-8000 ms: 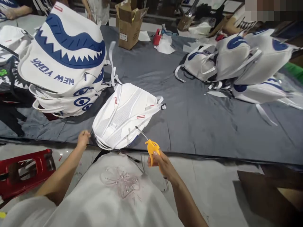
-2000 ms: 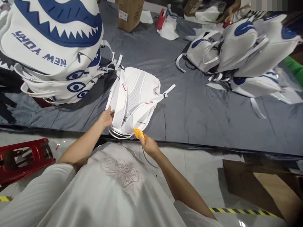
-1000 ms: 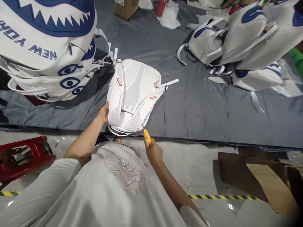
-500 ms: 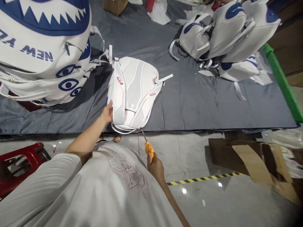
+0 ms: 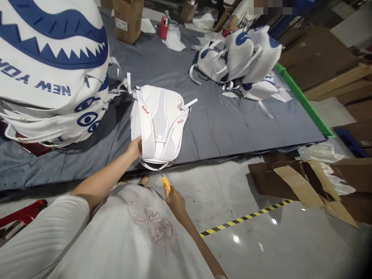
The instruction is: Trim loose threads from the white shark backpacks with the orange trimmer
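Observation:
A white backpack point(image 5: 171, 106) lies at the near edge of the grey-covered table, its straps and padded back facing up. My left hand point(image 5: 135, 148) grips its left side near the bottom corner, some fingers hidden by the bag. My right hand point(image 5: 176, 199) is closed round the orange handle of a tool point(image 5: 166, 184) with a thin metal shaft; its exact kind is too small to tell. The shaft's tip reaches the white cord loop point(image 5: 149, 166) at the bag's near end, where a dark gap shows.
White-and-blue backpacks point(image 5: 52, 83) are piled at the left, and several more point(image 5: 241, 58) stand at the back right. A cardboard box point(image 5: 128, 23) sits at the far side. Flattened cardboard point(image 5: 302, 182) lies on the floor beyond yellow-black tape point(image 5: 247, 219). A red stool point(image 5: 24, 213) is at lower left.
The tool in my right hand has shifted left along the bag's near edge to the cord loop, where a gap now shows. My left hand keeps its hold. The view has swung right and up.

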`<control>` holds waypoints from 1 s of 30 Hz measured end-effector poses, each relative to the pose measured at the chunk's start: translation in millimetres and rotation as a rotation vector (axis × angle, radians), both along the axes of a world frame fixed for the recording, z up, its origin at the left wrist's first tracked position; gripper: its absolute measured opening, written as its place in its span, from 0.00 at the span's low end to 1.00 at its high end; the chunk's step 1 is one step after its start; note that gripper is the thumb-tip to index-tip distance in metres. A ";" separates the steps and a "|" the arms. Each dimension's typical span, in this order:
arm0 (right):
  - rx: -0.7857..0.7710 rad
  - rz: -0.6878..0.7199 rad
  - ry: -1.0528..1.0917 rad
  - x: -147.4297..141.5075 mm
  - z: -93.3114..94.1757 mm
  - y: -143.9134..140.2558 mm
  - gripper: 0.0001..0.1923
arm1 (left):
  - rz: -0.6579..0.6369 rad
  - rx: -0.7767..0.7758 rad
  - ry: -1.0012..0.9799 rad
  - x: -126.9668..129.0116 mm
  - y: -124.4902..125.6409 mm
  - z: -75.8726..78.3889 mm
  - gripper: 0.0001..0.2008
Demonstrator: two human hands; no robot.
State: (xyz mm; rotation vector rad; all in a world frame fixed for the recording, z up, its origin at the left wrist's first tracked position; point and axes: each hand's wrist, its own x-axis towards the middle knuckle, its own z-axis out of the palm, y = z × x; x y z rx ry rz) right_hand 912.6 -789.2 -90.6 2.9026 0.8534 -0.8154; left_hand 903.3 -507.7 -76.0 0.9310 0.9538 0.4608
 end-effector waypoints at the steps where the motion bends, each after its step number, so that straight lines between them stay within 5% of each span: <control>1: 0.027 -0.021 0.020 -2.5 -3.7 0.2 0.20 | 0.025 0.175 0.069 -7.5 -9.4 2.1 0.25; 3: 0.063 -0.073 0.066 -5.8 -10.5 2.8 0.21 | -0.061 0.619 0.138 -19.9 -29.4 3.6 0.28; 6: 0.130 -0.125 0.083 -6.5 -17.0 11.2 0.21 | -0.543 1.396 0.233 -18.4 -52.0 -3.0 0.33; 8: 0.207 -0.138 0.065 -5.9 -18.9 16.0 0.21 | -0.766 1.658 0.350 -3.6 -59.3 -11.1 0.38; 10: 0.271 -0.148 0.052 -6.0 -21.2 18.1 0.22 | -0.835 1.757 0.485 14.4 -62.4 -20.5 0.44; 15: 0.408 -0.213 -0.009 -9.8 -31.1 13.9 0.22 | -0.837 1.789 0.560 43.5 -57.2 -38.3 0.47; 18: 0.453 -0.247 -0.013 -8.4 -28.2 12.0 0.20 | -0.913 1.744 0.493 58.3 -51.2 -25.6 0.44; 22: 0.491 -0.302 -0.051 5.4 3.7 17.8 0.19 | -0.798 1.574 0.360 89.4 -55.8 37.7 0.40; 27: 0.716 -0.256 -0.255 21.8 71.4 26.7 0.18 | -0.291 1.159 -0.013 115.5 -62.0 141.2 0.37; 30: 0.772 -0.115 -0.286 23.5 89.0 25.2 0.17 | 0.061 0.925 -0.271 110.0 -57.3 151.9 0.39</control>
